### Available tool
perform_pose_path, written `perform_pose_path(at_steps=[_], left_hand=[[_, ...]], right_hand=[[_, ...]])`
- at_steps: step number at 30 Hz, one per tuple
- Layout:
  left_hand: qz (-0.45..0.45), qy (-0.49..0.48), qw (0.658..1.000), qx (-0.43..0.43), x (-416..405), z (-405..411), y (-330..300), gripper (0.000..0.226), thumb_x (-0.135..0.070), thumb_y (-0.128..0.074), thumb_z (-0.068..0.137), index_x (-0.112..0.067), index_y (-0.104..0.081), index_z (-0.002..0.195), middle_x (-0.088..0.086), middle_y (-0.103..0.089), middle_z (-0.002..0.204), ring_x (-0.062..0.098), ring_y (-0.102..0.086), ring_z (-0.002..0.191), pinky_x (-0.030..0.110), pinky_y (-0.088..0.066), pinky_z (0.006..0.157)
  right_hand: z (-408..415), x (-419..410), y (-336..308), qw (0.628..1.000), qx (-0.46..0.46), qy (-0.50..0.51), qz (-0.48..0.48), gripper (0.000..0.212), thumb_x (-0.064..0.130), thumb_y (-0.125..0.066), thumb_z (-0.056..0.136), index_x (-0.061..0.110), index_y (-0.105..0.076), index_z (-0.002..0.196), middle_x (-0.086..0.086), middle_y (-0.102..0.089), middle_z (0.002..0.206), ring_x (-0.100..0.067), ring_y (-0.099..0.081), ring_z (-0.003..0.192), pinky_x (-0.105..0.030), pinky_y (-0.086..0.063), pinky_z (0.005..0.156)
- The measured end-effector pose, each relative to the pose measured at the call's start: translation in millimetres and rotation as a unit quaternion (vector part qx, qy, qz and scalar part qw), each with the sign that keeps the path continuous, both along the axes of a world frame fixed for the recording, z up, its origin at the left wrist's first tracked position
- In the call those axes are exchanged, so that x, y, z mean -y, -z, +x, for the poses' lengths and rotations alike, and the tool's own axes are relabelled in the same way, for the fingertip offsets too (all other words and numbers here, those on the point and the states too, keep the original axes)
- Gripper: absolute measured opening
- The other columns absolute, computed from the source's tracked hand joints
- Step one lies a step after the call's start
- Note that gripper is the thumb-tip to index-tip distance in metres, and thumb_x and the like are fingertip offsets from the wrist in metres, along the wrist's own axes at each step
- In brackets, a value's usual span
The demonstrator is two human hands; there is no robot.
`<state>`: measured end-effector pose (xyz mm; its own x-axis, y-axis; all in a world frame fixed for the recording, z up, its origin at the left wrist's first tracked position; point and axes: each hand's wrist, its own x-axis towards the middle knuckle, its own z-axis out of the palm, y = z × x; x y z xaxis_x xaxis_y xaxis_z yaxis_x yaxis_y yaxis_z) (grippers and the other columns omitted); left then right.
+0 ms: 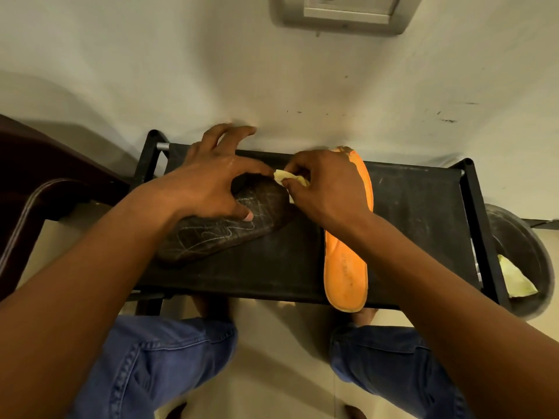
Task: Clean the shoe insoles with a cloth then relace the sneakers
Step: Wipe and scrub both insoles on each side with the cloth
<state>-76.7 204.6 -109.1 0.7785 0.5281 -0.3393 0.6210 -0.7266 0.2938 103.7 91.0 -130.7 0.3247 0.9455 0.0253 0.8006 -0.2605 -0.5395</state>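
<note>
Right hand: the right hand, just right of frame centre, has its fingers pinched closed around a small yellow cloth, pressing it at the far end of the dark insole.
Left hand: the left hand, left of centre, is spread wide over the dark insole; the thumb presses down on its surface and the fingers reach past its far end toward the wall.
Dark insole: lies angled across the left half of the black rack top, covered in pale scratch-like lines.
Orange insole: the orange insole lies lengthwise right of centre, partly under the right wrist, its near end sticking past the rack's front edge.
Second cloth: another yellow cloth piece sits in a dark round basin at the right edge.
Lower frame: knees in blue jeans.
Upper frame: a pale scuffed wall with a switch plate at the top.
</note>
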Motion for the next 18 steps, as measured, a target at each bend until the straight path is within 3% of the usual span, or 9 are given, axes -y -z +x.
perform_pose_path(at_steps=[5, 10, 15, 18], left_hand=[[0.018, -0.015, 1.0, -0.005, -2, 0, -3, 0.075, -0.05, -0.088, 0.067, -0.06, -0.051, 0.131, -0.011, -0.01, 0.162, 0.028, -0.001, 0.149, 0.06, -0.02, 0.114], [0.017, -0.027, 0.999, -0.015, -1, 1, -2, 0.075, -0.05, -0.087, 0.068, -0.059, -0.05, 0.133, -0.007, -0.016, 0.158, 0.029, -0.004, 0.147, 0.056, -0.019, 0.115], [0.017, -0.025, 0.999, -0.013, -2, 1, 1, 0.076, -0.05, -0.087, 0.068, -0.059, -0.05, 0.134, -0.005, -0.02, 0.158, 0.028, -0.007, 0.147, 0.053, -0.016, 0.118], [0.0, -0.022, 1.0, -0.011, -3, 1, 1, 0.077, -0.048, -0.087, 0.069, -0.058, -0.049, 0.135, -0.005, -0.023, 0.157, 0.027, -0.012, 0.146, 0.05, -0.017, 0.118]], right_hand=[[0, -1, 4, 0.999, 0.031, -0.026, -0.015, 0.011, 0.031, -0.069, 0.09, 0.029, -0.074, 0.1, 0.007, -0.07, 0.095, -0.007, -0.056, 0.083, -0.013, -0.033, 0.059], [-8, -1, 14, 0.996, 0.064, -0.06, -0.029, 0.017, 0.032, -0.068, 0.09, 0.027, -0.074, 0.105, 0.005, -0.07, 0.102, -0.013, -0.06, 0.092, -0.029, -0.055, 0.071], [-6, -6, 14, 0.995, 0.069, -0.064, -0.035, 0.019, 0.031, -0.067, 0.09, 0.024, -0.076, 0.105, 0.003, -0.072, 0.099, -0.014, -0.062, 0.09, -0.034, -0.057, 0.071], [-7, -8, 12, 0.991, 0.058, -0.098, -0.075, 0.02, 0.031, -0.071, 0.086, 0.024, -0.076, 0.104, 0.005, -0.071, 0.102, -0.013, -0.063, 0.088, -0.029, -0.055, 0.066]])
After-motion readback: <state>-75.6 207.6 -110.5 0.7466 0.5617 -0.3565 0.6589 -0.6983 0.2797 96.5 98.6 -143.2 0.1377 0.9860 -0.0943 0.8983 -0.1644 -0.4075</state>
